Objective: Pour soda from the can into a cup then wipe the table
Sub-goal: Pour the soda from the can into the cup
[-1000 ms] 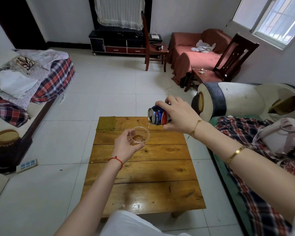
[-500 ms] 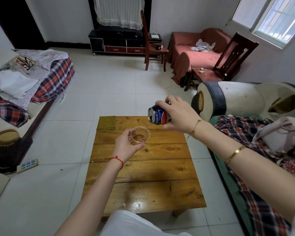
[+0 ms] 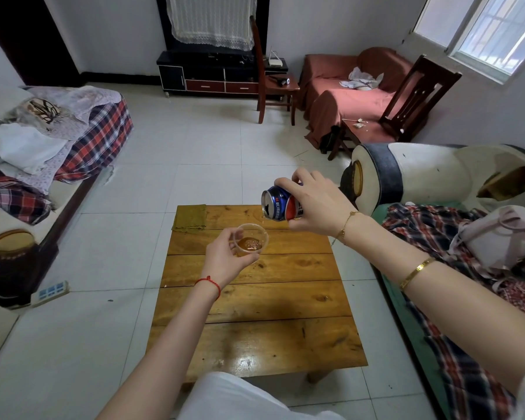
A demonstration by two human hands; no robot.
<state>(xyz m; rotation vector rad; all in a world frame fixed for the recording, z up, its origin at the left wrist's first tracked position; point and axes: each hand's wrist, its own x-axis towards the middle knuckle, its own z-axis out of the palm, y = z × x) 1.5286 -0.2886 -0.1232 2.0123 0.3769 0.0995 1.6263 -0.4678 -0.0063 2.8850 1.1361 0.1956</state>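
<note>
- While the right hand [image 3: 315, 207] grips the can [image 3: 281, 205] tipped sideways, its mouth sits just above-right of the cup [image 3: 250, 239].
- Left hand [image 3: 225, 257] is wrapped around the cup; any stream is probably too thin to see.

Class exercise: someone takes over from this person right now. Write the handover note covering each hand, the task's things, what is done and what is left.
Left hand: holds the clear cup above the wooden table, some brown soda in it.
Right hand: holds the soda can tipped, mouth over the cup.
Green cloth: folded on the table's far left corner, untouched.
Done: pouring under way.
Left: finish pouring, set both down, wipe the table.
</note>
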